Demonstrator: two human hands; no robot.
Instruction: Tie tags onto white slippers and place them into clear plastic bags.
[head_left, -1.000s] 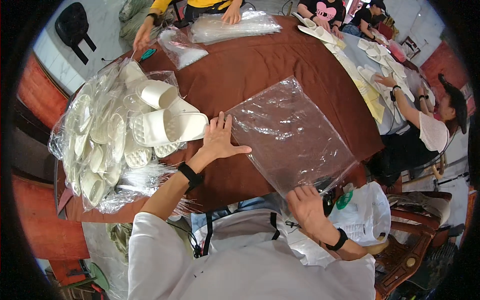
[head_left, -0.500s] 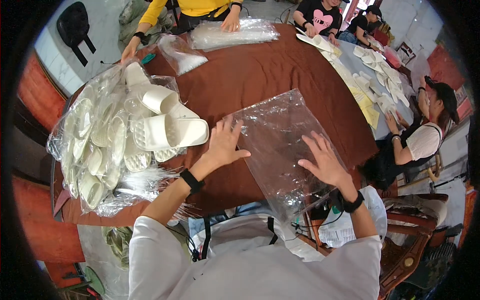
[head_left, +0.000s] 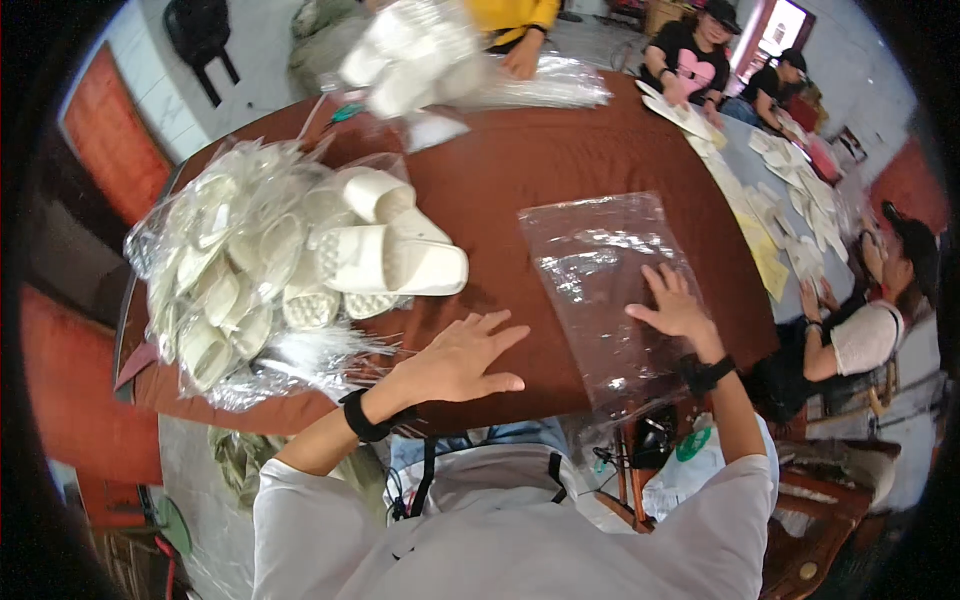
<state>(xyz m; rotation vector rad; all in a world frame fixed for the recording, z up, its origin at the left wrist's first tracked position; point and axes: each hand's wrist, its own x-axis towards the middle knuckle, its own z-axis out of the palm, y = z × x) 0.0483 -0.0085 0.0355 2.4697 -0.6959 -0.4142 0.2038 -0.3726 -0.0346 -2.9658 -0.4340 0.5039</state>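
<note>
A clear flat plastic bag (head_left: 598, 290) lies on the brown tablecloth (head_left: 500, 165), its near end reaching over the table edge. My right hand (head_left: 677, 303) rests open on the bag's right side, fingers spread. To the left of the bag, my left hand (head_left: 460, 358) is open above the cloth, holding nothing. Beyond it lie loose white slippers (head_left: 430, 265), one overlapping another. They sit against a heap of white slippers in clear bags (head_left: 220, 275). Thin whitish strands (head_left: 335, 345) stick out at the heap's near side.
Across the table a person in yellow (head_left: 515, 18) holds up blurred, bagged white slippers (head_left: 415, 60) beside a stack of clear bags (head_left: 550, 88). Other people work at a grey table (head_left: 805, 255) with slippers on the right. A carved wooden chair (head_left: 825, 500) stands at the near right.
My left hand has left the bag and drawn back toward me. My right hand stays on the bag. Bagged slippers now appear raised at the far side, by the person in yellow.
</note>
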